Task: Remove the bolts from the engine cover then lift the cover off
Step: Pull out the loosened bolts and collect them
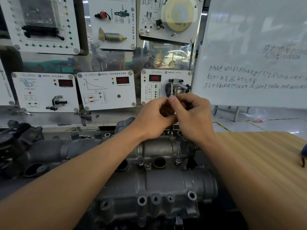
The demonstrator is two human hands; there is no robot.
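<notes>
Left hand (154,117) & right hand (194,117) together at 12 o'clock of engine cover (149,181), fingers curled, pinching thin dark shaft (170,130) (bolt or tool, can't tell). Risk: grip slipping, dropping it into open bore (159,162) nr centre. Bolt (177,161) at 3 o'clock prob. still in: no lifting yet, else jamming.
</notes>
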